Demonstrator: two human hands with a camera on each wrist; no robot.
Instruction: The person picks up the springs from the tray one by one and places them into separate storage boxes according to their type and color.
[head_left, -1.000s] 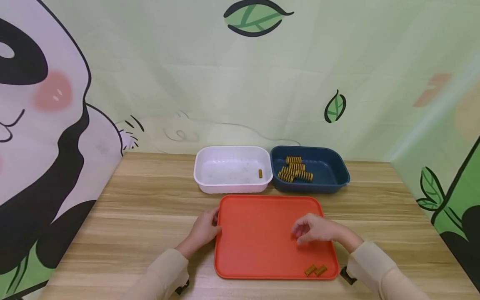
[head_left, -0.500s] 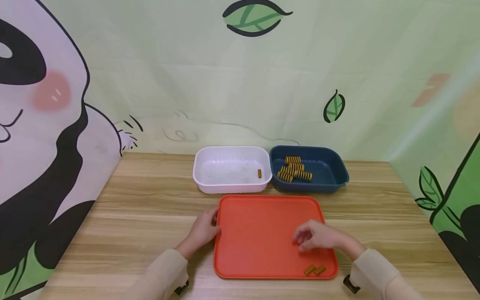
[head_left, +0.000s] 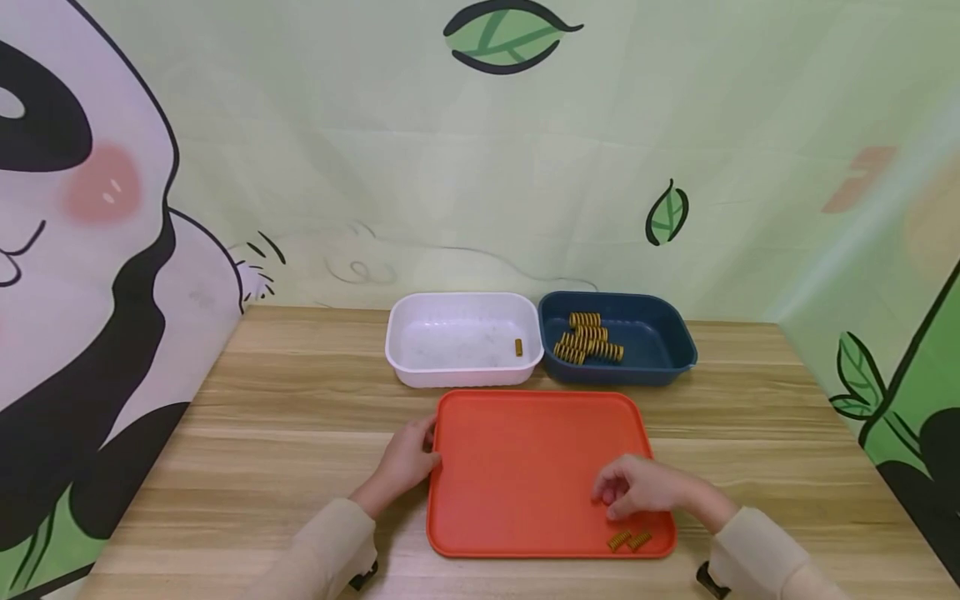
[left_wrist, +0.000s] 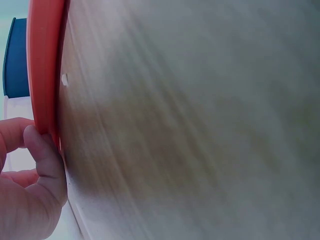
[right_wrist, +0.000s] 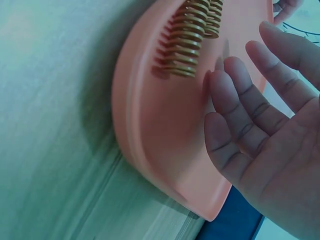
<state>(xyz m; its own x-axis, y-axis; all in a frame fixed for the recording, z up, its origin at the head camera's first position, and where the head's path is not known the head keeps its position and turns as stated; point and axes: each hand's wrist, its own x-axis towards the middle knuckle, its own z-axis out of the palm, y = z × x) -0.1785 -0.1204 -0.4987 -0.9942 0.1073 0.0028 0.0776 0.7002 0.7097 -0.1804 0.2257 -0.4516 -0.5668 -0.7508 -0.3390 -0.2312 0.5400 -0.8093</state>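
Note:
At the left edge of a red tray (head_left: 525, 475), my left hand (head_left: 405, 462) grips the rim. In the left wrist view its thumb (left_wrist: 42, 150) presses on the red edge, with the index finger (left_wrist: 15, 132) at the same rim. My right hand (head_left: 637, 487) hovers over the tray's right side, fingers loosely bent and holding nothing. Just below it, in the near right corner of the tray, lie two small gold coil springs (head_left: 618, 542). The right wrist view shows these coil springs (right_wrist: 187, 42) side by side, apart from the fingertips (right_wrist: 220, 82).
Behind the tray, a white bin (head_left: 450, 371) holds one small gold piece (head_left: 518, 347). Next to it, a dark blue bin (head_left: 652, 350) contains several larger gold coil springs (head_left: 588, 337). Everything rests on a wooden table (head_left: 300, 375) before a printed backdrop (head_left: 360, 167).
My right hand has moved toward me and slightly right over the tray, closer to the two springs. The left hand stays at the tray's edge.

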